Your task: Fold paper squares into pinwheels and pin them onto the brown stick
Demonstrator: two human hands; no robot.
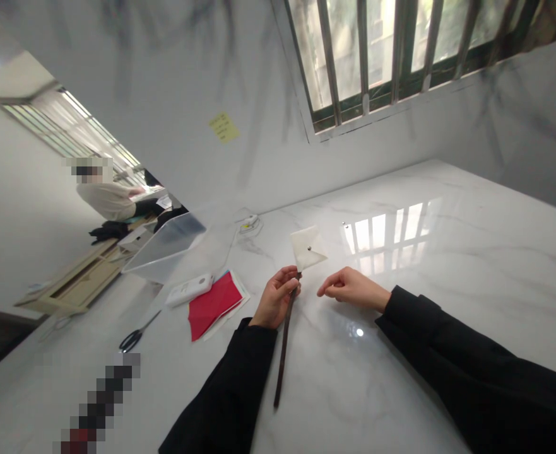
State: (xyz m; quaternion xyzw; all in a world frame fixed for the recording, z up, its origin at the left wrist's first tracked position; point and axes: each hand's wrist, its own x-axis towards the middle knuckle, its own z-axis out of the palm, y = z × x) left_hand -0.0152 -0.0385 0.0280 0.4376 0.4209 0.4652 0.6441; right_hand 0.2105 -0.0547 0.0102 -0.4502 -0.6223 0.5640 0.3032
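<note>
My left hand (276, 295) is closed around the upper part of a dark brown stick (283, 359), which slants down toward the table's front. At the stick's top sits a white folded-paper pinwheel (307, 243) with a small round metal pin head (309, 248) in its middle. To the right of the stick, my right hand (356, 289) is apart from the pinwheel. Its fingers are curled together, the index finger reaching furthest left, and nothing shows in them. Black sleeves cover both forearms.
On the white marbled table (486, 265) lie red paper (215, 304), a white box-like device (190, 290), black-handled scissors (136, 337) and tiny metal bits (345, 225). A clear plastic bin (164, 246) stands at left. Behind it sits another person (107, 198). A yellow note (224, 127) is on the wall.
</note>
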